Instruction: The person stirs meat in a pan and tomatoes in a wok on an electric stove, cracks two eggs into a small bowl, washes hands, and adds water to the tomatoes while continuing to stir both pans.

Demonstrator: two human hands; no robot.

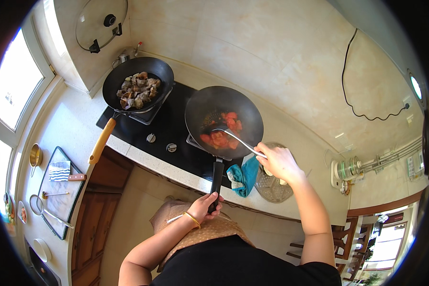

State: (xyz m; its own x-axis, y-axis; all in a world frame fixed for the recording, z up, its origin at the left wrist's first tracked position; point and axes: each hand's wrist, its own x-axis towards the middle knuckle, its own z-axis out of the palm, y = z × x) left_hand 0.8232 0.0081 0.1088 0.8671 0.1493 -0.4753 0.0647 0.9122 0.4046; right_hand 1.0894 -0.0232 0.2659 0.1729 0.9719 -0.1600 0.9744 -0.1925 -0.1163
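Observation:
My left hand (207, 206) grips the black handle (217, 178) of a dark wok (248, 114) on the right side of the black cooktop (148, 141). Chopped tomato pieces (221, 139) lie inside, with small bits near them and faint steam above. In my right hand (279, 161) is a metal spatula (245, 144); its working end is among the tomatoes, partly hidden. On the left burner sits a second wok (111, 85) with a wooden handle (103, 141), holding shells, apparently sea snails (139, 89).
A teal cloth (248, 177) lies beside a round, patterned tray (275, 195) right of the cooktop. Left, a cutting board (55, 211) carries a cleaver (60, 171) and a strainer (37, 205). A brass-coloured bowl (36, 155) and a white bowl (42, 250) stand nearby. A glass lid (96, 25) hangs on the wall.

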